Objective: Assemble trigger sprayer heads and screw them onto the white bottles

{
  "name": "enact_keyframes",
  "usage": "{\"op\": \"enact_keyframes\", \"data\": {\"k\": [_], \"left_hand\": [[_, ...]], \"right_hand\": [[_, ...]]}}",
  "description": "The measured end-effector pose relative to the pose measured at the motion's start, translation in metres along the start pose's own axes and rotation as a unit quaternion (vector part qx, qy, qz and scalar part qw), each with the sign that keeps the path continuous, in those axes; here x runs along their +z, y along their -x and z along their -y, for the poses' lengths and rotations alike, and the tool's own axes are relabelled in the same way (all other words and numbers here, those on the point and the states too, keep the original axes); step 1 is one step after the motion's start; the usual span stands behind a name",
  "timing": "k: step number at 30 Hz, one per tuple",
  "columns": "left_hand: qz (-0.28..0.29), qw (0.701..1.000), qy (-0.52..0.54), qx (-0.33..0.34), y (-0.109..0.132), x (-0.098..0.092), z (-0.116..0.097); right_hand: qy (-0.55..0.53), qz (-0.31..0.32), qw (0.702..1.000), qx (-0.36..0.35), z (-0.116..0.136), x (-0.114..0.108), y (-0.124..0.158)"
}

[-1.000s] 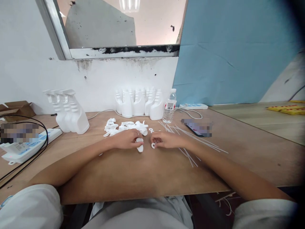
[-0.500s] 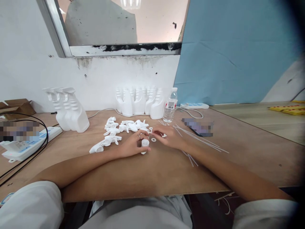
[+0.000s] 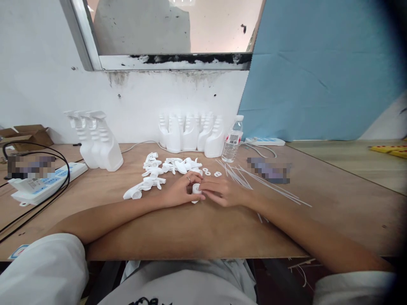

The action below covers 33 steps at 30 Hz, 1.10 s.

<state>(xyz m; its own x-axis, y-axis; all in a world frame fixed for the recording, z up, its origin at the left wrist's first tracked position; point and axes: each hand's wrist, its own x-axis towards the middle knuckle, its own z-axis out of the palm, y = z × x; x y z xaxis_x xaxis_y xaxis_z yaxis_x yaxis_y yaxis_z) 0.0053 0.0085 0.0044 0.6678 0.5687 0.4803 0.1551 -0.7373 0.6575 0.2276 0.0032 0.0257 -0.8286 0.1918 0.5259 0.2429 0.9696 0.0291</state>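
Note:
My left hand [image 3: 179,190] and my right hand [image 3: 222,191] meet over the middle of the wooden table [image 3: 197,228]. Between their fingertips is a small white plastic cap [image 3: 196,190]; the left fingers curl round it and the right fingers pinch at its top. Whether a ring sits under the right fingers is hidden. Just beyond the hands lie a few small white rings [image 3: 211,172] and a heap of white spray triggers [image 3: 165,169]. One trigger [image 3: 135,192] lies apart, left of my left hand.
Thin white tubes [image 3: 254,182] fan out to the right. Capless white bottles [image 3: 190,135] and a water bottle [image 3: 232,144] stand by the wall. Three finished spray bottles [image 3: 95,140] stand at left, near a power strip [image 3: 44,184] and black cable. A phone [image 3: 269,171] lies at right.
My right hand reached out to the rings beyond, then came back against the cap in my left hand. The left hand turned the cap upright. The camera drifted slightly.

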Motion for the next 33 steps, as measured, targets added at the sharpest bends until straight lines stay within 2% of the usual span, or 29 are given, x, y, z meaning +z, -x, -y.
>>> {"op": "enact_keyframes", "data": {"k": [5, 10, 14, 24, 33], "left_hand": [[0.018, 0.998, 0.052, -0.009, 0.005, -0.002, 0.002], [0.06, 0.997, -0.023, 0.052, 0.013, -0.016, 0.007], [0.092, 0.991, -0.076, 0.06, 0.015, -0.021, 0.008], [0.099, 0.982, -0.133, 0.09, 0.014, -0.022, 0.01], [0.056, 0.98, -0.147, 0.124, 0.014, -0.02, 0.011]], "right_hand": [[-0.037, 0.017, 0.999, 0.03, 0.005, -0.004, -0.003], [-0.063, 0.03, 0.996, 0.051, 0.005, -0.002, -0.002], [-0.071, 0.017, 0.996, 0.057, 0.0, 0.002, 0.002], [-0.08, 0.017, 0.994, 0.068, -0.001, 0.005, 0.001], [-0.095, -0.001, 0.993, 0.065, 0.0, 0.007, -0.001]]}}
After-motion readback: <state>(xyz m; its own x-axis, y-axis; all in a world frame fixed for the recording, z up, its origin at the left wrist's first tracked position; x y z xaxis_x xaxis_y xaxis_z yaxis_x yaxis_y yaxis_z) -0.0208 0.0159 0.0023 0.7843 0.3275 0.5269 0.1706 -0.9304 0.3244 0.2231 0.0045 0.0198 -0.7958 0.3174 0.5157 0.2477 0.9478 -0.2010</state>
